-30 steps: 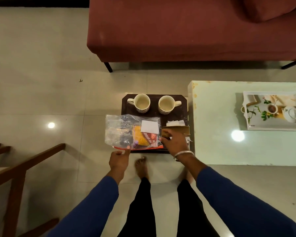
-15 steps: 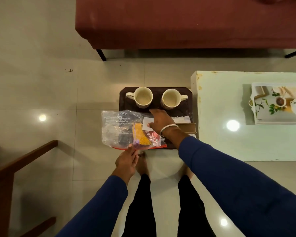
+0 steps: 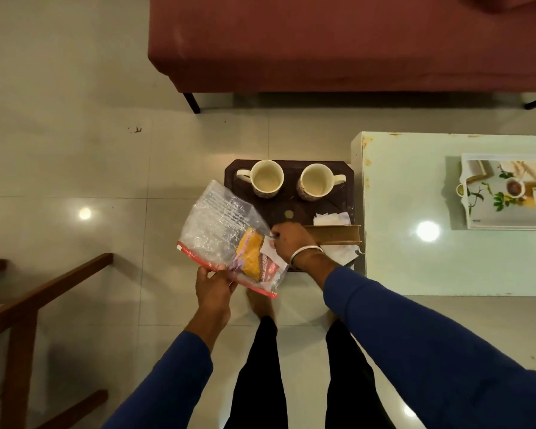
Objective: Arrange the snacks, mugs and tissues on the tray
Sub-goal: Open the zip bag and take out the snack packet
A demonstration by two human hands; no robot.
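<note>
Partly hidden under the clear snack bag and the right hand, the dark tray's near edge could not be seen, and what the tray itself stood on was not clear from this high view. Print on the bag was too small to read; inside it a yellow-orange snack packet and a red-labelled packet showed through the plastic. White tissues lay at the tray's right side, cut across by a brown cardboard holder, with more tissue poking out below it. Two cream mugs stood upright side by side at the tray's far end, handles turned outward. The left hand pinched the bag's red-sealed lower edge between thumb and fingers, holding it tilted over the tray's left corner. The right hand, a bangle on its wrist, was curled knuckles-up and gripped the bag's right edge near the red-labelled packet. Both arms reached forward in blue sleeves. A pale surface sat just right of the tray, carrying a printed white tray cut off by the frame.
</note>
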